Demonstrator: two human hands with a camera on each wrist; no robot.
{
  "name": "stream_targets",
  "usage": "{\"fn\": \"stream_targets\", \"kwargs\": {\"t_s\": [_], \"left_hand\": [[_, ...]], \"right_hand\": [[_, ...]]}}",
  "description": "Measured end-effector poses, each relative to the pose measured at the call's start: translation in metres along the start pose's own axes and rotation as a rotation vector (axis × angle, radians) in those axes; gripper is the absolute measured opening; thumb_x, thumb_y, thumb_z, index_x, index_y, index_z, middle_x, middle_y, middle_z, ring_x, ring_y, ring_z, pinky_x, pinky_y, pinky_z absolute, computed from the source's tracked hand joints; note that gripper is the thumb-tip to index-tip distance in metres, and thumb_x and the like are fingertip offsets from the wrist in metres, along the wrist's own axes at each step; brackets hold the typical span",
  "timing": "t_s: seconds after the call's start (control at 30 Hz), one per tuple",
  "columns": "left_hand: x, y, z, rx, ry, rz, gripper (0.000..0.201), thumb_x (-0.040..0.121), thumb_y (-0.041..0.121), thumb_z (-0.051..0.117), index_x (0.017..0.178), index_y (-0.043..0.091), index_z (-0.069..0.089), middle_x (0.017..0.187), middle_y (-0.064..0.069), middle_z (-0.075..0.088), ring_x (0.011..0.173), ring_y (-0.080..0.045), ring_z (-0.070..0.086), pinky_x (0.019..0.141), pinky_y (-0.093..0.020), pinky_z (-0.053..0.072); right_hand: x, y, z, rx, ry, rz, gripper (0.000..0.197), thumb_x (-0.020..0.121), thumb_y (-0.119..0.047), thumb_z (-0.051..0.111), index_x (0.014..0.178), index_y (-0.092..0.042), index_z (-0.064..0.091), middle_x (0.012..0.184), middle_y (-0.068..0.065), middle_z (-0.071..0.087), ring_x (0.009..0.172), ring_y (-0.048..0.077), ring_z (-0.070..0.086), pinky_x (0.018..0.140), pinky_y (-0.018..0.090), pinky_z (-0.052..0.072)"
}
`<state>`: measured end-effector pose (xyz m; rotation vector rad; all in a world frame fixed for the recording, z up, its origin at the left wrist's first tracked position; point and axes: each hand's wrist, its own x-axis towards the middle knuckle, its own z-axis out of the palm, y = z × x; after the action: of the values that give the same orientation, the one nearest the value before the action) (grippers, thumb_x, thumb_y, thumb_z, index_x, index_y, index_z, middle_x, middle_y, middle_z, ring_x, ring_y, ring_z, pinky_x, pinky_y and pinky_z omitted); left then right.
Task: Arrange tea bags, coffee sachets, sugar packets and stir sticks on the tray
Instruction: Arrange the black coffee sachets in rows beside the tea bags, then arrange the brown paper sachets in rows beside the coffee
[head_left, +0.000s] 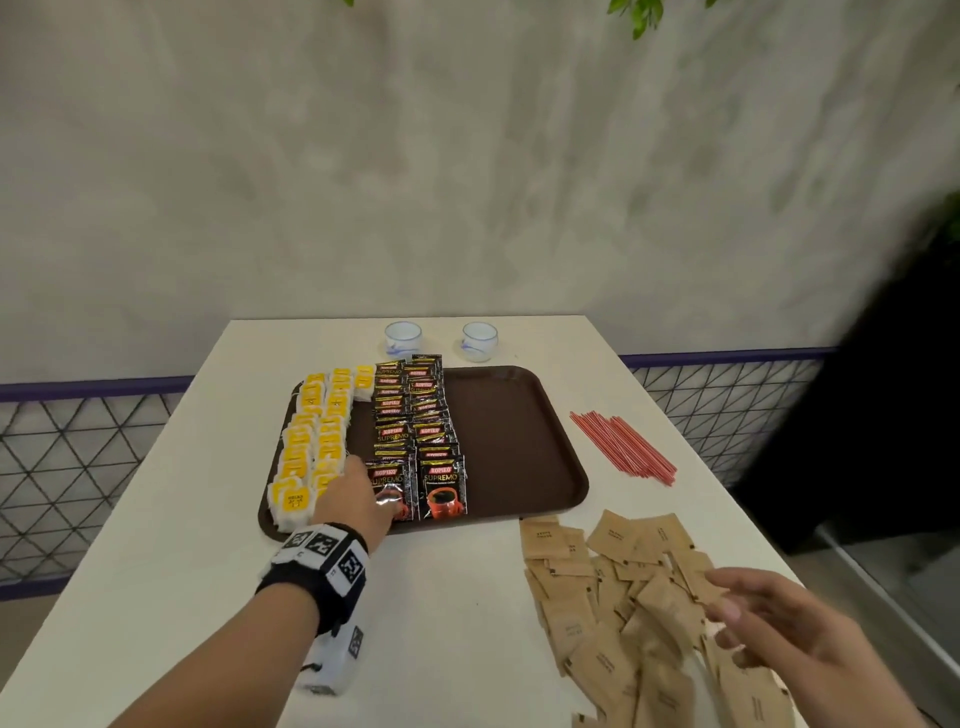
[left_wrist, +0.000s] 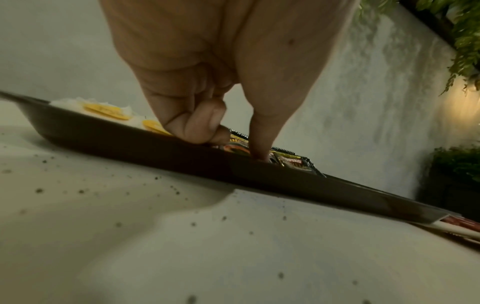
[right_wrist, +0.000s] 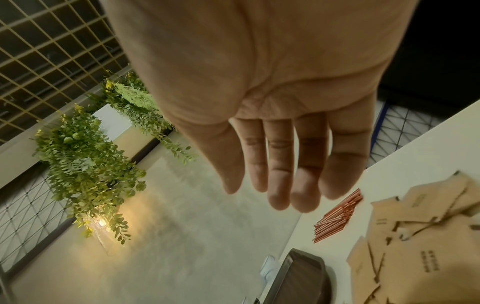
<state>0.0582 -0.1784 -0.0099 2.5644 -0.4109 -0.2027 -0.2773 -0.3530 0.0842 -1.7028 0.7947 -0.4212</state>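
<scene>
A brown plastic tray (head_left: 519, 431) with a raised rim is sitting on the white bench (head_left: 457, 613). Its left part is carrying tea bags (head_left: 317, 441), white with yellow tags, lying in two overlapping rows too dense to count. Beside them, black coffee sachets (head_left: 415, 431) printed with a red cup are lying in two overlapping columns; the exact number is hard to tell. The tray's right part is showing bare brown surface.

The left hand (head_left: 353, 499) is reaching over the tray's near edge between the tea bags and the coffee sachets. In the left wrist view its thumb (left_wrist: 262, 131) is pressing down on the nearest left sachet (head_left: 389, 491) while the other fingers (left_wrist: 192, 123) are curling in beside it; whether they are pinching the sachet cannot be told.

The right hand (head_left: 795, 629) is hovering over a loose pile of brown paper sugar packets (head_left: 613, 597) on the bench, right of and nearer than the tray; they are overlapping, well over a dozen. Its fingers (right_wrist: 280, 174) are lying straight and relaxed, holding nothing.

A bundle of thin red stir sticks (head_left: 623, 449) is lying on the bench just right of the tray, too many to count. Two small white cups (head_left: 402, 335) with blue marks are standing behind the tray.
</scene>
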Motion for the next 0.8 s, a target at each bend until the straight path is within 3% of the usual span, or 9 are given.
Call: {"fn": "stream_targets", "kwargs": {"t_s": [0.07, 0.1, 0.2, 0.27, 0.43, 0.53, 0.6, 0.7, 0.8], "left_hand": [[-0.003, -0.001, 0.0, -0.024, -0.001, 0.014, 0.044, 0.08, 0.031, 0.072, 0.106, 0.013, 0.039, 0.102, -0.007, 0.063, 0.091, -0.027, 0.062, 0.069, -0.03, 0.044], [-0.004, -0.001, 0.0, -0.029, -0.005, 0.027, 0.044, 0.08, 0.03, 0.072, 0.104, 0.014, 0.039, 0.101, -0.006, 0.063, 0.09, -0.026, 0.062, 0.068, -0.029, 0.043], [-0.007, 0.004, 0.001, -0.021, -0.016, 0.061, 0.045, 0.081, 0.03, 0.071, 0.108, 0.014, 0.039, 0.1, -0.005, 0.062, 0.088, -0.025, 0.061, 0.068, -0.029, 0.043], [-0.008, 0.006, 0.0, -0.021, -0.015, 0.063, 0.045, 0.082, 0.03, 0.07, 0.111, 0.014, 0.039, 0.098, -0.004, 0.059, 0.084, -0.023, 0.057, 0.068, -0.029, 0.042], [-0.005, 0.0, 0.005, 0.04, -0.003, 0.102, 0.043, 0.083, 0.033, 0.067, 0.109, 0.014, 0.039, 0.101, -0.008, 0.062, 0.088, -0.027, 0.06, 0.067, -0.031, 0.042], [-0.006, -0.003, 0.007, 0.056, -0.013, 0.104, 0.045, 0.083, 0.036, 0.067, 0.11, 0.014, 0.039, 0.103, -0.01, 0.064, 0.092, -0.029, 0.062, 0.068, -0.031, 0.043], [-0.008, -0.005, 0.003, 0.064, -0.014, 0.095, 0.046, 0.082, 0.037, 0.067, 0.11, 0.013, 0.04, 0.103, -0.011, 0.064, 0.093, -0.031, 0.062, 0.069, -0.032, 0.043], [-0.011, -0.003, -0.006, 0.088, -0.013, 0.082, 0.046, 0.08, 0.039, 0.069, 0.106, 0.013, 0.041, 0.102, -0.013, 0.065, 0.093, -0.033, 0.062, 0.073, -0.034, 0.046], [-0.024, 0.009, -0.015, 0.078, 0.04, 0.14, 0.047, 0.081, 0.038, 0.069, 0.11, 0.011, 0.045, 0.106, -0.012, 0.062, 0.095, -0.03, 0.059, 0.076, -0.036, 0.047]], "right_hand": [[-0.008, 0.0, 0.001, 0.039, 0.031, 0.008, 0.024, 0.06, -0.041, 0.08, 0.081, -0.033, 0.075, 0.085, 0.023, 0.068, 0.065, 0.026, 0.063, 0.066, 0.039, 0.053], [-0.011, 0.002, 0.0, 0.037, 0.035, 0.024, 0.025, 0.059, -0.042, 0.079, 0.081, -0.033, 0.075, 0.085, 0.023, 0.067, 0.065, 0.026, 0.063, 0.067, 0.041, 0.052], [-0.017, 0.01, -0.004, 0.001, 0.062, 0.054, 0.075, 0.025, -0.079, 0.078, 0.084, -0.032, 0.075, 0.079, 0.015, 0.07, 0.067, 0.031, 0.064, 0.062, 0.037, 0.053], [-0.018, 0.015, -0.004, -0.006, 0.079, 0.078, 0.087, 0.014, -0.084, 0.074, 0.083, -0.032, 0.075, 0.079, 0.014, 0.07, 0.072, 0.037, 0.064, 0.063, 0.038, 0.052], [-0.015, 0.029, 0.001, -0.012, 0.058, 0.066, 0.087, 0.018, -0.085, 0.074, 0.085, -0.03, 0.075, 0.079, 0.012, 0.068, 0.066, 0.024, 0.065, 0.066, 0.04, 0.051], [-0.013, 0.029, 0.001, -0.018, 0.038, 0.06, 0.085, 0.021, -0.086, 0.073, 0.087, -0.032, 0.074, 0.08, 0.011, 0.069, 0.068, 0.026, 0.066, 0.066, 0.037, 0.052], [-0.009, 0.029, 0.001, -0.062, 0.037, 0.032, 0.069, 0.036, -0.077, 0.079, 0.089, -0.032, 0.074, 0.081, 0.011, 0.068, 0.07, 0.03, 0.065, 0.066, 0.038, 0.054], [0.001, 0.034, -0.007, -0.143, 0.055, -0.001, 0.012, 0.079, -0.026, 0.076, 0.09, -0.03, 0.074, 0.078, 0.004, 0.069, 0.073, 0.033, 0.065, 0.076, 0.048, 0.054], [0.021, 0.046, -0.021, -0.315, 0.03, 0.005, 0.015, 0.088, -0.021, 0.068, 0.097, -0.032, 0.067, 0.081, -0.003, 0.068, 0.077, 0.022, 0.066, 0.072, 0.038, 0.055]]}}
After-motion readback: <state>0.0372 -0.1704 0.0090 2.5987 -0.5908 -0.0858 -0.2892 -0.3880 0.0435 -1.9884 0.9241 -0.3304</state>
